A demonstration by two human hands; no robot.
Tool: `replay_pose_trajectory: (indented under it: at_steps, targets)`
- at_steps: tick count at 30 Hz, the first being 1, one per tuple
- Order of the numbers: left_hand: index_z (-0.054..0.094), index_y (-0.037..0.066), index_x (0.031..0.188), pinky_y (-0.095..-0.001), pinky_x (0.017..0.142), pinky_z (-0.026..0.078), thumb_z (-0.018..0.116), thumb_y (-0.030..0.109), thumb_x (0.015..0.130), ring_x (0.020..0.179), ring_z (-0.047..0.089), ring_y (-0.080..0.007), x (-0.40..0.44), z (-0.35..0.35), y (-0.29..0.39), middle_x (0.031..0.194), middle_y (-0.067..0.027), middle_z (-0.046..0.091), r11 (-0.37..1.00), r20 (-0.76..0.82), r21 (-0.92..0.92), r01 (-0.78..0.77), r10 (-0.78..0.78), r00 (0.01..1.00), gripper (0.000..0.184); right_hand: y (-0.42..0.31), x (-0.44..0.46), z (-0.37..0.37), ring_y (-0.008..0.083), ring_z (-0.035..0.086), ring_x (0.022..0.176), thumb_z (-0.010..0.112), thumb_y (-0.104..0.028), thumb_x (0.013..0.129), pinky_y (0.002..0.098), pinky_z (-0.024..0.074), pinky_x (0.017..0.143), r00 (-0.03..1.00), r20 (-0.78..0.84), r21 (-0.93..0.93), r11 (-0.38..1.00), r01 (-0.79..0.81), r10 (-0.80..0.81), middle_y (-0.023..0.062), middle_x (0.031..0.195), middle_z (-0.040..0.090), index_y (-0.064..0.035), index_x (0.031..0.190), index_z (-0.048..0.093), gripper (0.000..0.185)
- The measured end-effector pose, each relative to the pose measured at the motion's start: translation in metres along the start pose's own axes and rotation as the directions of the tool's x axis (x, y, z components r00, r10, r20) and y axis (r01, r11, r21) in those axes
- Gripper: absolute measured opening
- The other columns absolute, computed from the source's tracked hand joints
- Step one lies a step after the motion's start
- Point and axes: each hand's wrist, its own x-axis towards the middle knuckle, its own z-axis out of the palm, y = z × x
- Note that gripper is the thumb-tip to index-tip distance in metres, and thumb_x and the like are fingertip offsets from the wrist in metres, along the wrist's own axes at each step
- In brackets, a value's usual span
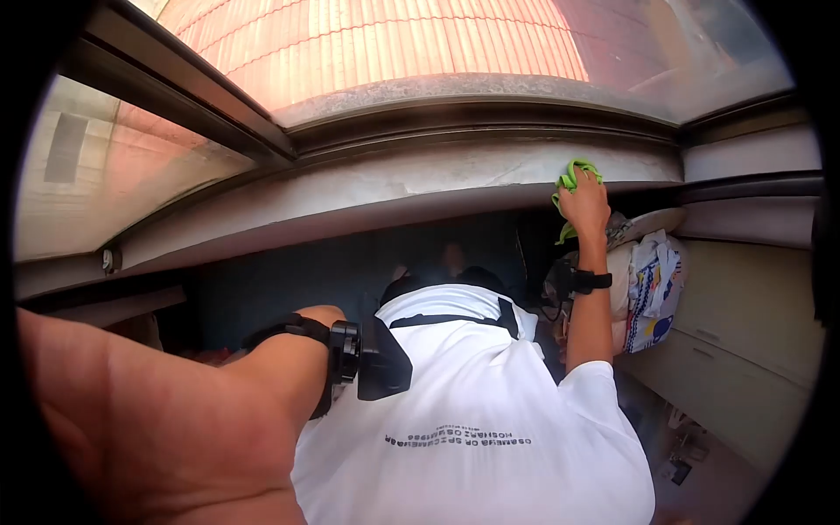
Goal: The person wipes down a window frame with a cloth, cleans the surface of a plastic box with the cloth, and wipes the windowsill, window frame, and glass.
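While the right hand (pixel 584 203) clutches green cloth (pixel 568 180), the left hand's (pixel 166 429) grip is unclear.

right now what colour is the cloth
The cloth is bright green, clearest in the head view.

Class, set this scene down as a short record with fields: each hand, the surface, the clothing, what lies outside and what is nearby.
Right hand: gripping a green cloth at the window ledge's edge
Left hand: close to the camera; fingers out of view
Surface: pale window ledge, with dark marks
Clothing: white T-shirt, printed lettering
Outside: ridged reddish roof
Nearby: patterned fabric, beside the right arm
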Motion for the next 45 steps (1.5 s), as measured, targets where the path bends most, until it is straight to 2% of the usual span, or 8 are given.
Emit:
replay_pose_trajectory:
  at_steps: [10,15,21,25,30,32,36,45]
  targets:
    - [0.052,0.013,0.124,-0.0257,0.064,0.034,0.061,-0.003,0.092,0.077,0.042,-0.0124,-0.031,0.058,-0.025,0.092,-0.002,0.049,0.999,-0.069,0.012,0.047,-0.046,0.997,0.037,-0.093,-0.029,-0.02,0.041,0.062,0.107,0.069,-0.027,0.08,0.0504,0.0545,0.085,0.875,0.079,0.26,0.857,0.445,-0.478,0.0158,0.122,0.063,-0.0094,0.12,0.065,0.044]
    - [0.051,0.014,0.124,-0.0257,0.063,0.034,0.061,-0.004,0.092,0.076,0.041,-0.0122,-0.034,0.08,-0.018,0.091,-0.0019,0.048,0.997,-0.064,0.077,0.025,-0.021,0.998,0.038,-0.03,0.046,-0.051,0.0379,0.062,0.108,0.072,-0.017,0.08,0.0468,0.0523,0.087,0.886,-0.407,0.434,0.807,0.4,-0.221,0.014,0.119,0.063,-0.0106,0.118,0.068,0.039]
    - [0.051,0.014,0.123,-0.0259,0.062,0.033,0.06,-0.005,0.091,0.074,0.04,-0.012,-0.039,0.098,-0.019,0.089,-0.0017,0.047,0.988,-0.077,0.153,-0.008,0.02,0.997,0.038,-0.01,0.102,-0.087,0.0284,0.06,0.095,0.069,-0.008,0.086,0.0398,0.0466,0.09,0.558,-0.819,0.526,0.566,0.635,0.134,0.014,0.103,0.06,0.0011,0.111,0.064,0.028]
    - [0.05,0.014,0.123,-0.0259,0.062,0.033,0.06,-0.006,0.091,0.074,0.039,-0.0119,-0.041,0.105,-0.022,0.089,-0.0015,0.046,0.987,-0.103,0.156,-0.034,0.05,0.993,0.039,-0.075,0.09,-0.07,0.0341,0.048,0.112,0.072,-0.006,0.082,0.0469,0.0411,0.097,0.633,-0.771,0.591,0.461,0.662,0.078,0.017,0.12,0.041,-0.0025,0.118,0.061,0.038]
    - [0.05,0.014,0.122,-0.026,0.061,0.032,0.06,-0.008,0.091,0.072,0.038,-0.0117,-0.034,0.103,-0.029,0.087,-0.0014,0.045,0.985,-0.106,0.17,-0.03,0.049,0.993,0.04,-0.118,0.052,-0.048,0.0358,0.053,0.109,0.08,-0.011,0.067,0.0475,0.0484,0.092,0.569,-0.714,0.332,0.518,0.788,-0.407,0.0152,0.111,0.049,-0.0118,0.112,0.069,0.047]
    - [0.049,0.015,0.122,-0.0261,0.06,0.032,0.06,-0.008,0.091,0.072,0.038,-0.0116,-0.032,0.097,-0.03,0.087,-0.0013,0.045,0.981,-0.104,0.19,-0.041,0.061,0.993,0.04,-0.098,0.076,-0.057,0.0344,0.054,0.107,0.077,-0.008,0.069,0.0457,0.0491,0.091,0.416,-0.874,0.212,0.574,0.791,-0.25,0.0143,0.11,0.051,-0.0108,0.112,0.07,0.044]
    - [0.049,0.015,0.121,-0.0261,0.06,0.032,0.06,-0.009,0.09,0.071,0.037,-0.0115,-0.025,0.083,-0.031,0.086,-0.0012,0.044,0.975,-0.103,0.213,-0.065,0.088,0.991,0.041,-0.055,0.112,-0.109,0.0313,0.059,0.097,0.07,0.0,0.078,0.0429,0.0498,0.086,0.408,-0.89,0.42,0.714,0.56,0.203,0.0162,0.108,0.057,-0.0002,0.11,0.069,0.032]
    - [0.048,0.015,0.121,-0.0263,0.058,0.031,0.06,-0.011,0.09,0.069,0.036,-0.0112,-0.022,0.069,-0.051,0.084,-0.0009,0.043,0.984,-0.113,0.171,-0.046,0.066,0.991,0.043,-0.118,0.079,-0.045,0.0391,0.062,0.101,0.082,-0.006,0.062,0.047,0.0529,0.085,0.535,-0.81,0.323,0.577,0.75,-0.241,0.016,0.104,0.058,-0.0104,0.103,0.07,0.043]
